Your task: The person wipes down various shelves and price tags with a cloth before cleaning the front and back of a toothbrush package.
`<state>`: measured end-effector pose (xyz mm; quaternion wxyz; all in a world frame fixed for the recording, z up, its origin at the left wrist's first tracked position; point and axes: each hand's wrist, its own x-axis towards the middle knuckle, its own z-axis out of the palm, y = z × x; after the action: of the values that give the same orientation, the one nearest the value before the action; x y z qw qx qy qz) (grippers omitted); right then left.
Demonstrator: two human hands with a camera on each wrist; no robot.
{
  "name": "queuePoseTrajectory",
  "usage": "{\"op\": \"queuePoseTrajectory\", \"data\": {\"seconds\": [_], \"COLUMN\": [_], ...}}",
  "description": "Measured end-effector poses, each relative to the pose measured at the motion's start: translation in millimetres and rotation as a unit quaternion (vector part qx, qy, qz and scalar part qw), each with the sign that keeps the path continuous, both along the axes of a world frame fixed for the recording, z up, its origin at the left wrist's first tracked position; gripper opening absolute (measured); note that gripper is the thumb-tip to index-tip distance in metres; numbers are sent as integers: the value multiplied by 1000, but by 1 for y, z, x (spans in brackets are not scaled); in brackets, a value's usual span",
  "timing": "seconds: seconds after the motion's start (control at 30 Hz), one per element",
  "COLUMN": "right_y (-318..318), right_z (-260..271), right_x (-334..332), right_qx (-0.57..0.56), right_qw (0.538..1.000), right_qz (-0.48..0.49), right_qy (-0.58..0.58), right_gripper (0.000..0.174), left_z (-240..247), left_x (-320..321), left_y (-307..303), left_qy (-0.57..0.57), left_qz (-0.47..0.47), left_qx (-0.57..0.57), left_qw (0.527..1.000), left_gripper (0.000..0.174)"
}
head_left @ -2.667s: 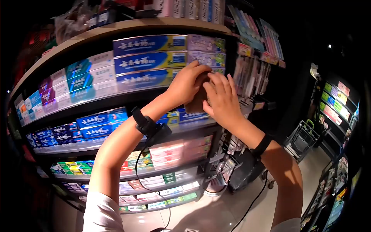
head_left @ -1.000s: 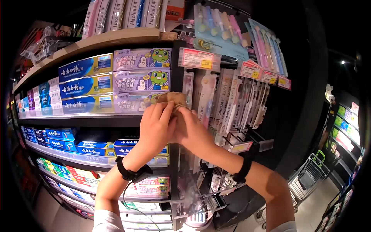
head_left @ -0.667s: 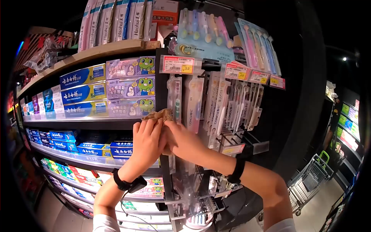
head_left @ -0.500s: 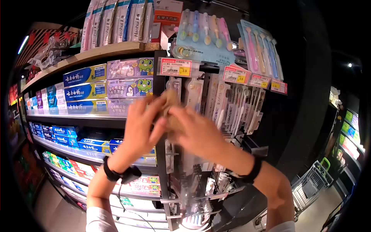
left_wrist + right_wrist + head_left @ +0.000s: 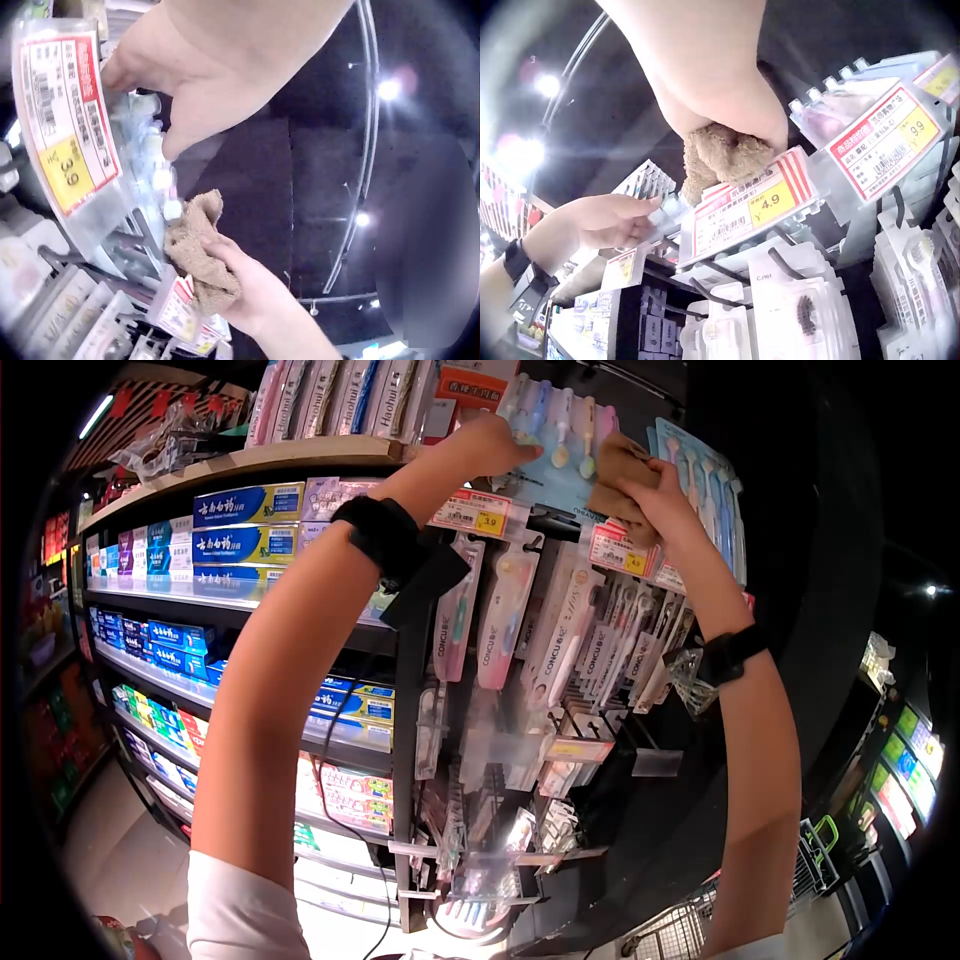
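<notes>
A blue-backed pack of pastel toothbrushes stands at the top of the rack in the head view. My left hand holds the pack at its left edge, thumb toward the front and fingers curled, partly hidden. My right hand grips a crumpled brown cloth at the pack's right side. In the right wrist view, the cloth bunches under the palm, close over the 4.9 price tag. From the left wrist, my left hand appears above the 3.9 price tag.
Hanging toothbrush packs fill hooks below the price tags. A second multi-toothbrush pack stands right of the cloth. Toothpaste boxes line the left shelves, under a wooden top shelf. A shopping cart stands at lower right. Cables hang from the wrists.
Both hands were together kneading the cloth before the shelves. Now they are apart and higher: the left has gone to the toothbrush pack's left edge, the right has carried the cloth up and right.
</notes>
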<state>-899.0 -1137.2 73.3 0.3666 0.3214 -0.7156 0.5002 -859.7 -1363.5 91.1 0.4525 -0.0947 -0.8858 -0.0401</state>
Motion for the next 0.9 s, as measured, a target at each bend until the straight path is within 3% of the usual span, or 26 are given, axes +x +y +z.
{"op": "queuePoseTrajectory", "data": {"seconds": [0.07,0.2,0.27,0.6,0.7,0.77,0.8,0.9], "right_y": [1,1,0,-5,-7,-9,-7,-3], "right_z": [5,4,3,8,10,11,12,7], "right_x": [-3,-11,-11,-14,-19,-8,-3,17], "right_qx": [4,-11,-9,-56,-74,-88,-88,-85], "right_qw": [995,994,999,997,991,975,975,972], "right_qz": [24,84,37,54,20,-20,-21,31], "right_qy": [-92,-74,-36,20,112,203,203,216], "right_gripper": [60,61,61,57,56,56,56,54], "left_z": [-3,-11,-8,0,9,9,8,0], "left_x": [-6,-26,-37,-23,-33,-10,3,41], "left_y": [0,-3,-5,0,-10,-2,4,14], "left_qy": [58,171,149,248,268,181,181,79], "left_qz": [-36,-33,-139,-155,-227,-330,-331,-504], "left_qx": [-38,-64,163,167,169,269,269,344], "left_qw": [997,983,965,942,921,886,886,788], "left_gripper": [57,59,64,58,52,63,63,40]}}
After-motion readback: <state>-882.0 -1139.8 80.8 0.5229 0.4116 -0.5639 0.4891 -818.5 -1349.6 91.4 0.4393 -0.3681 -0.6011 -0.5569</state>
